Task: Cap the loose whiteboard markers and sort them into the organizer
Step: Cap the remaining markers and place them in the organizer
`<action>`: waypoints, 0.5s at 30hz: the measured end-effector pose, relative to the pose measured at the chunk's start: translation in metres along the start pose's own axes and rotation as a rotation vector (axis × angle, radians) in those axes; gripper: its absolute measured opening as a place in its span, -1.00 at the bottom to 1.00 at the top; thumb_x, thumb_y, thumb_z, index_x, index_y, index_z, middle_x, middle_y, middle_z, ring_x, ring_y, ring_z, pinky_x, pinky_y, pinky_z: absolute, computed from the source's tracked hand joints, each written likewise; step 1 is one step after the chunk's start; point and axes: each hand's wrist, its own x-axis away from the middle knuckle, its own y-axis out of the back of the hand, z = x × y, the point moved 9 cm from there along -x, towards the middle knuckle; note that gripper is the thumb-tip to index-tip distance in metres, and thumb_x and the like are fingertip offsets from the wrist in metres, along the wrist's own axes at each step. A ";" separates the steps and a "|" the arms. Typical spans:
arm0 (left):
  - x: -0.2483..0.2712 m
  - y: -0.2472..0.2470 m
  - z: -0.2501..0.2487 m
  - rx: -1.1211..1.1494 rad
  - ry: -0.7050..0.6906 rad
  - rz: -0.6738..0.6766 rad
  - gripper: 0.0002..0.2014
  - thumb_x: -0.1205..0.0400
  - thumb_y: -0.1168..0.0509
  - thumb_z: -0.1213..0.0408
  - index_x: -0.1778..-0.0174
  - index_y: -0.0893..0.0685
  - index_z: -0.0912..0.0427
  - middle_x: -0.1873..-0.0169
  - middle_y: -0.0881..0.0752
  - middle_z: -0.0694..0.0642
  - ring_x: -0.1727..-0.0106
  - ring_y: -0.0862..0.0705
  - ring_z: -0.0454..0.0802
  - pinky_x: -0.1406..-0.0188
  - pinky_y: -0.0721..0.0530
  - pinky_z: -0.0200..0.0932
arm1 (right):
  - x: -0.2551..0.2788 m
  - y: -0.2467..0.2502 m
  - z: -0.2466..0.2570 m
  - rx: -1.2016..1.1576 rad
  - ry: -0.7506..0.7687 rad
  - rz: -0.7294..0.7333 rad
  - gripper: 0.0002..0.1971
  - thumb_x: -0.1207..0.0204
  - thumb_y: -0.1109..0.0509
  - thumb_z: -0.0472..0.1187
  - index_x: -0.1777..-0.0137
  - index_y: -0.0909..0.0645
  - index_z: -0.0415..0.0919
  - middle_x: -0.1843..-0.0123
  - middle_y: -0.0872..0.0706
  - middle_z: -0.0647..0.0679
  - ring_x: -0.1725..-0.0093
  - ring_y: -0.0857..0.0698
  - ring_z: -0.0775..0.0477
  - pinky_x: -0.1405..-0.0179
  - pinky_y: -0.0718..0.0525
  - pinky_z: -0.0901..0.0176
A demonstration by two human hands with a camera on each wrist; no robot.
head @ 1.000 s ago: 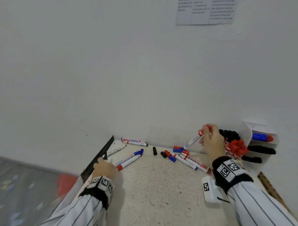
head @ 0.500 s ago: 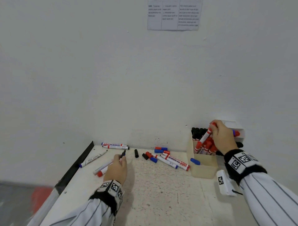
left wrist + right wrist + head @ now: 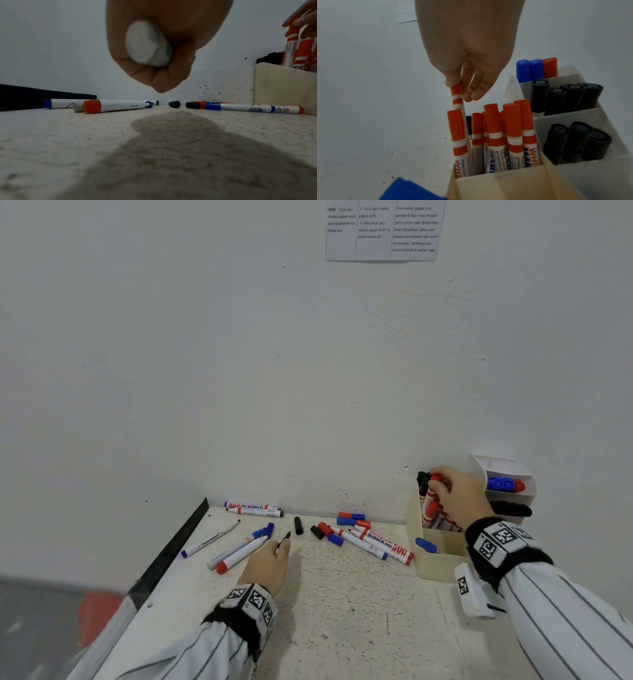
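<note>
A plain white wall [image 3: 239,354] backed a speckled table [image 3: 342,611]. The cream organizer [image 3: 436,565] stood at the right against the wall, its rear compartment packed with upright red markers. The right hand [image 3: 459,498] pinched the cap end of a red marker [image 3: 456,97], lowered partway among them; sorting was judged the step in hand, release to follow. The left hand [image 3: 269,565] was curled round an uncapped black marker [image 3: 285,539] above the table. Its next move called for the loose black cap [image 3: 298,525] just beyond. Other markers and caps lay scattered between.
</note>
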 end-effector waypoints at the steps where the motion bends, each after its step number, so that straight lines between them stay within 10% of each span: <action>1: -0.001 -0.002 0.004 0.009 0.018 0.009 -0.57 -0.73 0.10 -0.06 0.06 -0.56 0.13 0.04 -0.67 0.14 0.03 -0.58 -0.01 -0.07 -0.50 -0.09 | 0.000 0.003 0.004 -0.009 0.014 -0.028 -0.75 -0.65 -0.19 -0.29 -0.27 -0.55 -0.25 -0.08 -0.68 -0.17 -0.02 -0.65 -0.10 0.00 -0.56 0.16; 8: -0.007 -0.008 0.022 -0.055 0.127 0.051 -0.48 -0.77 0.19 0.04 -0.24 -0.59 0.26 -0.19 -0.66 0.23 -0.21 -0.60 0.08 -0.28 -0.47 -0.06 | 0.007 0.062 0.021 -0.153 0.176 -0.436 -0.74 -0.64 -0.07 -0.43 -0.26 -0.48 -0.38 -0.19 -0.56 -0.26 -0.11 -0.45 0.06 -0.13 -0.32 0.40; 15: -0.004 -0.009 0.023 -0.116 0.161 0.107 -0.57 -0.78 0.17 0.15 -0.32 -0.50 0.26 -0.28 -0.59 0.23 -0.29 -0.56 0.09 -0.27 -0.45 -0.12 | 0.011 0.051 0.013 -0.110 0.221 -0.306 -0.76 -0.65 -0.10 -0.39 -0.23 -0.50 -0.37 -0.05 -0.52 -0.07 -0.05 -0.50 -0.01 -0.11 -0.45 0.19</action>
